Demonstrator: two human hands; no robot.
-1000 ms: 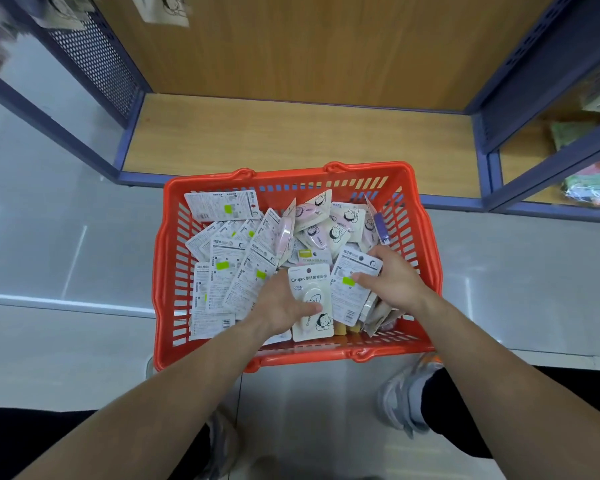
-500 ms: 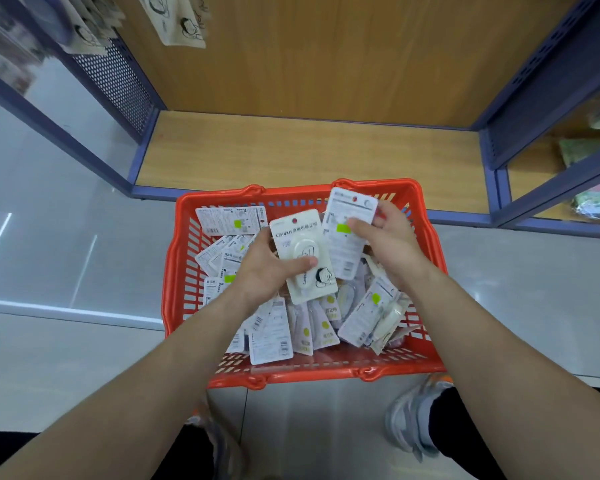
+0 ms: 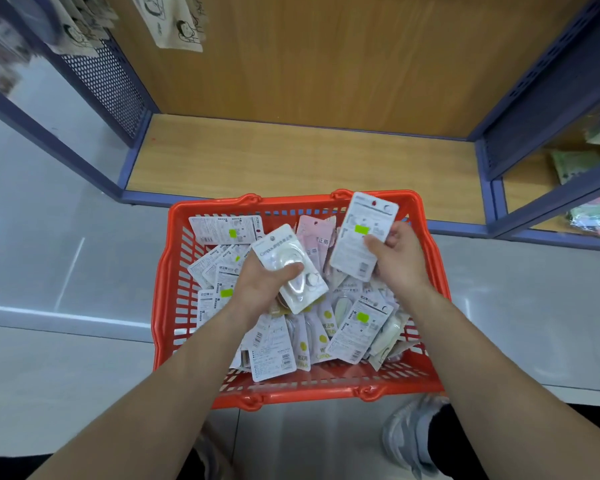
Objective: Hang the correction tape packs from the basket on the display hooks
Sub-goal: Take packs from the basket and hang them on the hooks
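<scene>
An orange plastic basket (image 3: 163, 289) stands on the floor, filled with several correction tape packs (image 3: 357, 330). My left hand (image 3: 257, 289) grips a white pack face up (image 3: 284, 261), its clear blister showing, above the basket's middle. My right hand (image 3: 399, 261) pinches a second pack (image 3: 361, 233) with its printed back and a green sticker toward me, held above the basket's far right. Packs on display (image 3: 174, 22) hang at the top left; the hooks themselves are hidden.
A shelf unit with a bare wooden bottom board (image 3: 291, 161) and blue metal frame (image 3: 132, 195) stands just behind the basket. A perforated blue side panel (image 3: 111, 81) is on the left. Goods (image 3: 593, 213) lie on the neighbouring shelf at right. My shoes (image 3: 409, 441) are below the basket.
Both hands have lifted their packs out of the pile and higher above the basket. The view has tilted upward toward the shelf, so more of the hanging packs show.
</scene>
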